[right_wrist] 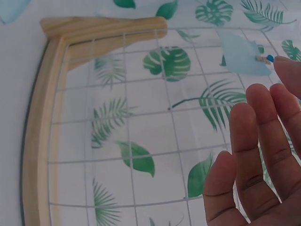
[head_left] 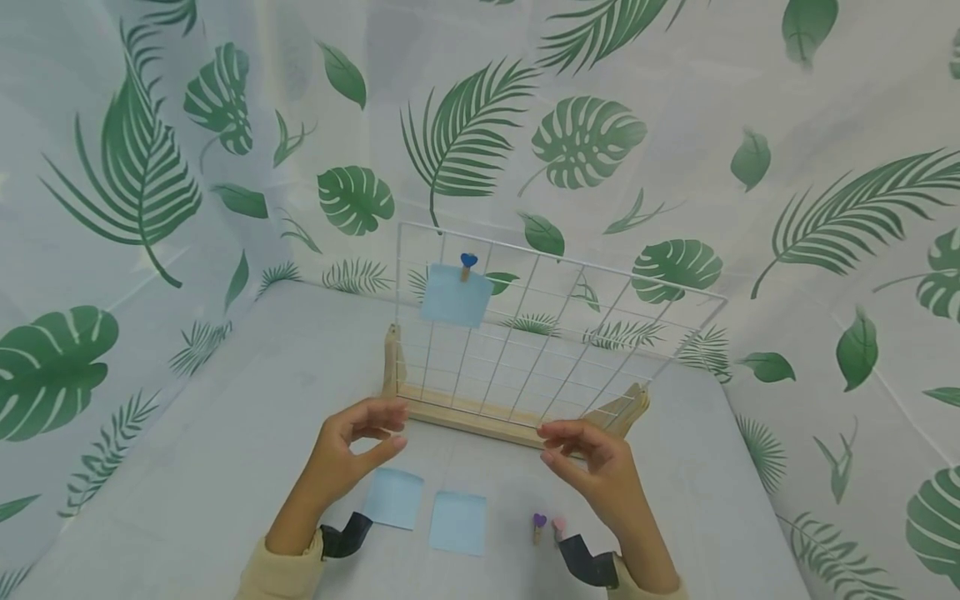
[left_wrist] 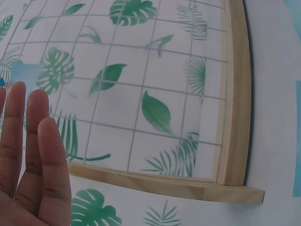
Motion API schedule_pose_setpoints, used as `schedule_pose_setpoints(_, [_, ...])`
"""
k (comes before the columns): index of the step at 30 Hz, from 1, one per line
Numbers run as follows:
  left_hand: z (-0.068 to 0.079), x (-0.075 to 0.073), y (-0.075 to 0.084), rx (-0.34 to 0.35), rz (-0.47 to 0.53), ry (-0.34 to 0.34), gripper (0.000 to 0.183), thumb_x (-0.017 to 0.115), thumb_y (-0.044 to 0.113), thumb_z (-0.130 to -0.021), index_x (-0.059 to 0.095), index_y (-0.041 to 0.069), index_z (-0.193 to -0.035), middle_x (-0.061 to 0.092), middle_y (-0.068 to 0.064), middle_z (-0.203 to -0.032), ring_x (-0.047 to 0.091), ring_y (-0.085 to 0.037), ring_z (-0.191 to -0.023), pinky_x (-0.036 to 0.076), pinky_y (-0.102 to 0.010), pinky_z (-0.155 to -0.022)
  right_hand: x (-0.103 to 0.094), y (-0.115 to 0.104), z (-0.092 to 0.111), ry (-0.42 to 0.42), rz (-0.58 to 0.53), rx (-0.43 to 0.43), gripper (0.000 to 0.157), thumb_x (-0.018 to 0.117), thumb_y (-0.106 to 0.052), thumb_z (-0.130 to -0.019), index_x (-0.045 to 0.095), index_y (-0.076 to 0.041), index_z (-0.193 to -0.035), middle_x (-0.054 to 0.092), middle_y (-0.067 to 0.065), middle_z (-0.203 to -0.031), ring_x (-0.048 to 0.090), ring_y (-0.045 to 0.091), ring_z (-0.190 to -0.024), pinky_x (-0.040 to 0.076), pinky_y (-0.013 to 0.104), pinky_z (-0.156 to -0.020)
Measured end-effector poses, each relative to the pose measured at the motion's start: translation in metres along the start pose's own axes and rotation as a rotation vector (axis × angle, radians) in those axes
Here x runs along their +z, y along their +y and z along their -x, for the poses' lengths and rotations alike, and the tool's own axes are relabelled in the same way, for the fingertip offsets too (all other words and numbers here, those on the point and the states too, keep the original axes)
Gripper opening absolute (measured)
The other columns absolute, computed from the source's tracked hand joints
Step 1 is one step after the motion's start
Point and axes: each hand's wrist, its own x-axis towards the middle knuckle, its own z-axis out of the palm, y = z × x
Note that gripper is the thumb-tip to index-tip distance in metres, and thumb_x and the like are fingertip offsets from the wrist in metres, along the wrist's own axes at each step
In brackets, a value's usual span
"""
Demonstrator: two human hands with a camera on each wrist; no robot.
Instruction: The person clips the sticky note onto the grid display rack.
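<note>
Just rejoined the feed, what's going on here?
A person's left hand and right hand hover in front of a white wire grid on a wooden stand, both empty. One blue paper note is clipped to the grid by a blue heart clothespin. Two more notes lie on the table with a purple clothespin and a pink clothespin.

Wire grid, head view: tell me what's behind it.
A leaf-print backdrop and white tabletop show through the wire grid; whatever the clipped blue note covers cannot be seen.
</note>
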Motion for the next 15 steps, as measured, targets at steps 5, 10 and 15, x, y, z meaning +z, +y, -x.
schedule_pose_setpoints(5, [0.006, 0.001, -0.003, -0.026, 0.001, 0.000, 0.034, 0.075, -0.008, -0.094, 0.071, -0.004, -0.128, 0.076, 0.010, -0.118, 0.072, -0.011, -0.105, 0.060, -0.025, -0.088, -0.002, 0.003, 0.006, -0.004, -0.004, -0.013, 0.024, 0.073, 0.021, -0.088, 0.069, 0.014, -0.111, 0.077, -0.005, -0.117, 0.071, 0.009, -0.103, 0.056, 0.018, -0.088])
schedule_pose_setpoints(10, [0.011, 0.000, -0.005, -0.060, 0.001, 0.003, 0.030, 0.074, -0.007, -0.095, 0.071, -0.005, -0.125, 0.075, 0.011, -0.118, 0.072, -0.013, -0.104, 0.060, -0.025, -0.088, -0.002, 0.005, 0.012, 0.006, 0.004, 0.019, 0.019, 0.077, 0.012, -0.092, 0.070, 0.012, -0.111, 0.078, -0.004, -0.116, 0.071, 0.011, -0.106, 0.055, 0.018, -0.088])
schedule_pose_setpoints(15, [0.014, 0.000, -0.007, -0.065, 0.007, 0.004, 0.029, 0.074, -0.008, -0.095, 0.071, -0.007, -0.124, 0.076, 0.010, -0.118, 0.072, -0.013, -0.104, 0.060, -0.025, -0.088, -0.003, 0.008, 0.018, 0.015, 0.011, 0.050, 0.019, 0.078, 0.008, -0.094, 0.071, 0.012, -0.111, 0.079, -0.003, -0.114, 0.071, 0.012, -0.105, 0.056, 0.019, -0.088])
